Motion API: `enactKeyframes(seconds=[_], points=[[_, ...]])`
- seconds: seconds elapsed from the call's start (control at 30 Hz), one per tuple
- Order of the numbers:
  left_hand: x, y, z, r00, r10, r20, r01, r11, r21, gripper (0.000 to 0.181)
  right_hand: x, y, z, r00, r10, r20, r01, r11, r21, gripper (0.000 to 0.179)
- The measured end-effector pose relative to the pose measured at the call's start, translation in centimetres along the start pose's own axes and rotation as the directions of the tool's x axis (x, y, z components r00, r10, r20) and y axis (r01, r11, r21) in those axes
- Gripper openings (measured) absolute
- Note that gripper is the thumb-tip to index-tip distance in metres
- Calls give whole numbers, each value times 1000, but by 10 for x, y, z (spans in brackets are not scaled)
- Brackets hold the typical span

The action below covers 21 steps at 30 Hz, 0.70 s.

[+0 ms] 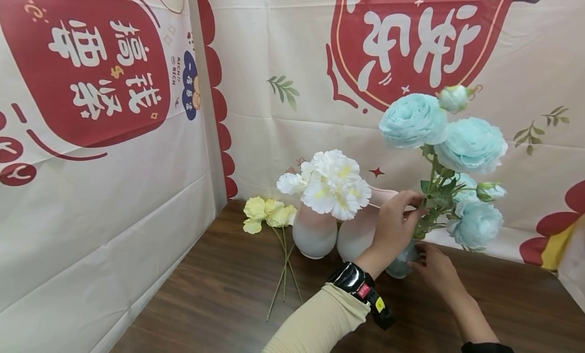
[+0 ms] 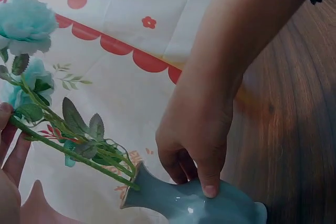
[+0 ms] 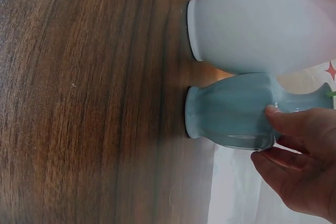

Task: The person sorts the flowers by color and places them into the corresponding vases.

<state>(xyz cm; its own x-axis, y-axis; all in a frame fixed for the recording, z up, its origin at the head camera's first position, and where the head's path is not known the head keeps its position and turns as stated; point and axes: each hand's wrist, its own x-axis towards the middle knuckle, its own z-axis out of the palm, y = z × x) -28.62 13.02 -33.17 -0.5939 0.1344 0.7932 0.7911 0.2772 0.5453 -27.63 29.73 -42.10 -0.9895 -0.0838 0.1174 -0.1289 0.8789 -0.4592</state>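
Observation:
Pale blue artificial flowers (image 1: 470, 145) stand with their green stems (image 2: 89, 163) inside the neck of a small blue-grey vase (image 3: 231, 111). My left hand (image 1: 395, 226) pinches the stems above the vase mouth, just below the large blooms. Lower down, my right hand (image 3: 307, 156) grips the vase at its shoulder, thumb on one side and fingers on the other. The vase stands upright on the wooden table (image 1: 219, 282). The head view hides part of the vase behind my hands.
Left of the blue-grey vase stand two pink-and-white vases, one nearer (image 1: 358, 236) and one farther left (image 1: 315, 236). White flowers (image 1: 335, 185) show above them. Yellow flowers (image 1: 269, 213) with thin stems lie on the table. A printed cloth (image 1: 292, 129) hangs behind.

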Motion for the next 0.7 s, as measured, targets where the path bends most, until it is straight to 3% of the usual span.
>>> enactKeyframes(seconds=[0.3, 0.7], points=[[6, 4, -2, 998, 43, 39, -42, 998, -44, 16, 1, 5, 3, 1000, 6, 5, -6, 1000, -26, 58], [2, -11, 20, 993, -71, 93, 68, 997, 32, 16, -2, 0, 4, 1000, 11, -24, -12, 999, -40, 54]])
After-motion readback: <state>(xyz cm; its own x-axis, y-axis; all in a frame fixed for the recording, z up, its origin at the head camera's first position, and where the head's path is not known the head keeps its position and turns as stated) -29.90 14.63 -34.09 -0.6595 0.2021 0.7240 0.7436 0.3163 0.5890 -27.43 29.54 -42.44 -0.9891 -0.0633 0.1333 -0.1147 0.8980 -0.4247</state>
